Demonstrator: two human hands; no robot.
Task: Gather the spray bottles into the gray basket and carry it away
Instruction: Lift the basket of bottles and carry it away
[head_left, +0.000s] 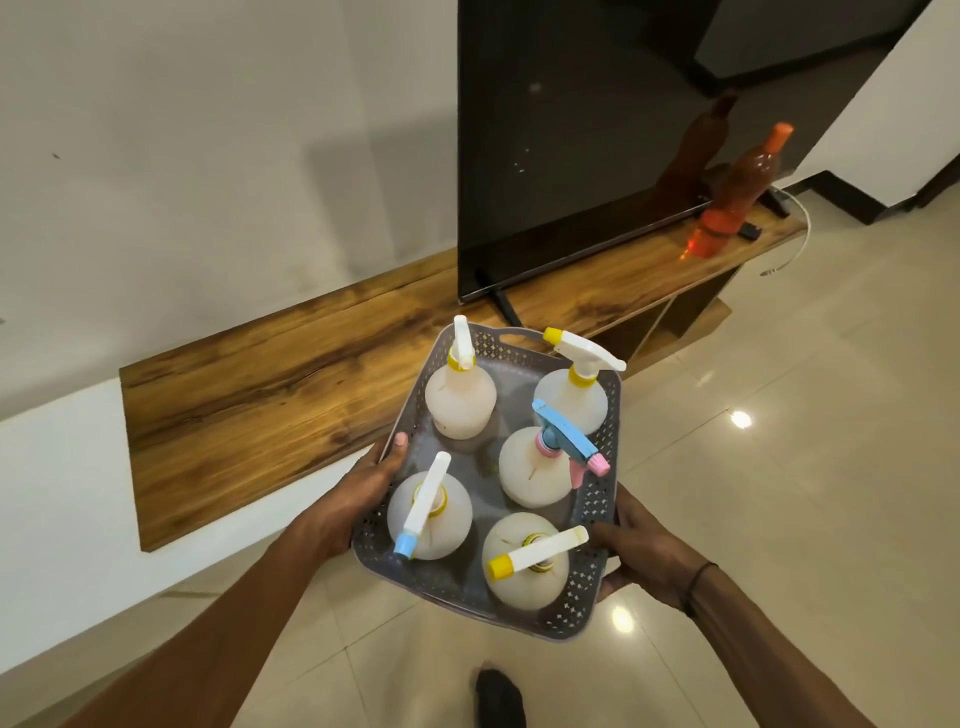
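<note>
The gray perforated basket hangs in the air in front of me, over the floor beside the wooden shelf. Several round white spray bottles stand upright inside it. One at the far left has a white and yellow trigger, one in the middle has a blue and pink trigger, and one nearest me has a yellow nozzle. My left hand grips the basket's left rim, thumb over the edge. My right hand holds the right rim from outside and below.
A long low wooden shelf runs along the white wall at left. On it stand a black television and an orange bottle. Glossy beige floor tiles spread to the right. My foot shows below.
</note>
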